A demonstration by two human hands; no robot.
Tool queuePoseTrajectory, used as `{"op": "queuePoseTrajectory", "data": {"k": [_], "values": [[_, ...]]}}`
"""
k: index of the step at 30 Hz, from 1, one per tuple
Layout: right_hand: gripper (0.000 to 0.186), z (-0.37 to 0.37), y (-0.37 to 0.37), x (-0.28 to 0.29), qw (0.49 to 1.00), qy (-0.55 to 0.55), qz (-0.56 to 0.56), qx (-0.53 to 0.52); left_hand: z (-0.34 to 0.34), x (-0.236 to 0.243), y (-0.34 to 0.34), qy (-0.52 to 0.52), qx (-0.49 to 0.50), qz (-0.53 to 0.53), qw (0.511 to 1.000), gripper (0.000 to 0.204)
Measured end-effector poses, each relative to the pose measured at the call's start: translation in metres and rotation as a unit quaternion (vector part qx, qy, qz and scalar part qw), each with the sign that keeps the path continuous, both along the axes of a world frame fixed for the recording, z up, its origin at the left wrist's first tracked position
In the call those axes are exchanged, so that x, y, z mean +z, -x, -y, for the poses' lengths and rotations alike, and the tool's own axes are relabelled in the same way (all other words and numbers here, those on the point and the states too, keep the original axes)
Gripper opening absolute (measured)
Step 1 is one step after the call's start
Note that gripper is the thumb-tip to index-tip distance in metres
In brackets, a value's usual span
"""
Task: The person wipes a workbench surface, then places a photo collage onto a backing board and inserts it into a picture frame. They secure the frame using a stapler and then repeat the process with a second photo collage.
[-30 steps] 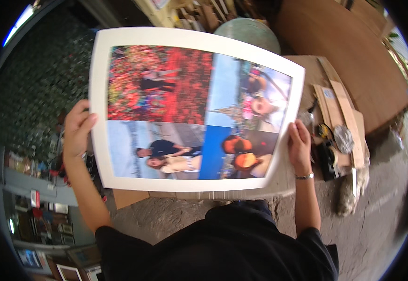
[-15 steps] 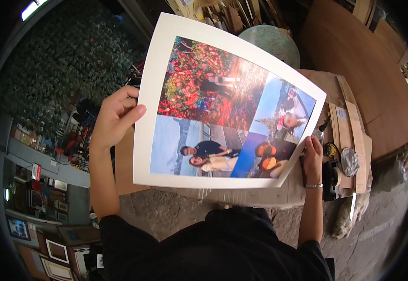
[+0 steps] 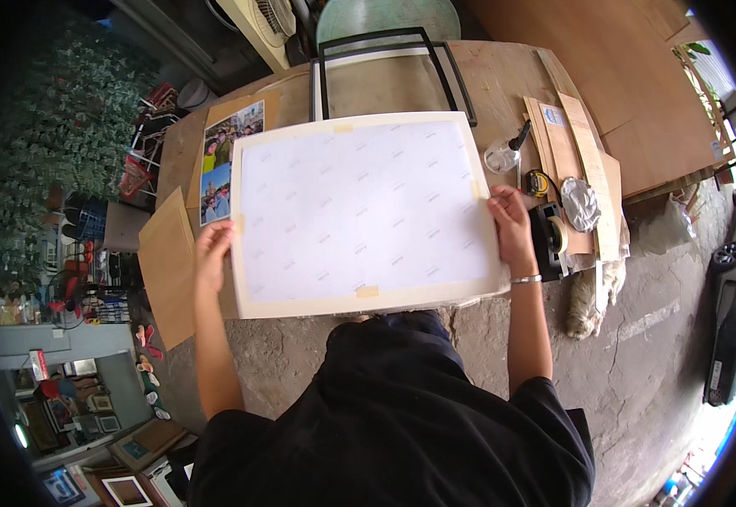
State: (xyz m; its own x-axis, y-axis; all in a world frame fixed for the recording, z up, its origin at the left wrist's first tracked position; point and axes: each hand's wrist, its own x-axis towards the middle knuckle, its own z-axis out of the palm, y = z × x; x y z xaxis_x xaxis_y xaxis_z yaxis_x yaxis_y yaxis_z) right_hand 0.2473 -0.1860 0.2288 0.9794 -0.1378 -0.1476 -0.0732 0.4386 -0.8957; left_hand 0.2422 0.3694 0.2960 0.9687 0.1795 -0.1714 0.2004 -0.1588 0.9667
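Note:
A matted photo print (image 3: 364, 211) is held level over the near part of the table, its white back facing up. Strips of masking tape join the backing to the cream mat around its edges. My left hand (image 3: 213, 253) pinches the mat's left edge between thumb and fingers. On the opposite edge, my right hand (image 3: 512, 226) grips the mat the same way. Just beyond the mat lies a black picture frame (image 3: 374, 37), partly hidden by it. Another photo print (image 3: 216, 190) rests on brown board at the left, partly covered.
To the right on the wooden table (image 3: 495, 76) are a clear bottle (image 3: 500, 158), a tape measure (image 3: 537, 183), a black tape dispenser (image 3: 545, 237), crumpled plastic (image 3: 580, 204) and wood strips (image 3: 588, 156). A brown board (image 3: 168, 270) overhangs the left edge. A furry dog (image 3: 589, 308) lies on the floor.
The matted print has turned from picture side up to back side up and lowered toward the table. Both hands hold its side edges. The view now takes in the black frame.

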Motion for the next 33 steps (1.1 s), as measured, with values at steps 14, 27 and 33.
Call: {"op": "queuePoseTrajectory", "data": {"k": [14,27,33], "values": [[0.016,-0.045,0.037,-0.179,0.796,0.587,-0.082,-0.122,0.016,-0.218,0.050,-0.036,0.150,-0.136,0.979,0.024],[0.038,-0.065,0.058,-0.149,0.751,0.633,-0.174,-0.068,0.037,-0.227,0.056,-0.152,0.161,-0.129,0.967,0.030],[0.043,-0.058,0.063,-0.147,0.733,0.661,-0.152,-0.054,0.056,-0.216,0.056,-0.167,0.144,-0.135,0.966,0.036]]}}
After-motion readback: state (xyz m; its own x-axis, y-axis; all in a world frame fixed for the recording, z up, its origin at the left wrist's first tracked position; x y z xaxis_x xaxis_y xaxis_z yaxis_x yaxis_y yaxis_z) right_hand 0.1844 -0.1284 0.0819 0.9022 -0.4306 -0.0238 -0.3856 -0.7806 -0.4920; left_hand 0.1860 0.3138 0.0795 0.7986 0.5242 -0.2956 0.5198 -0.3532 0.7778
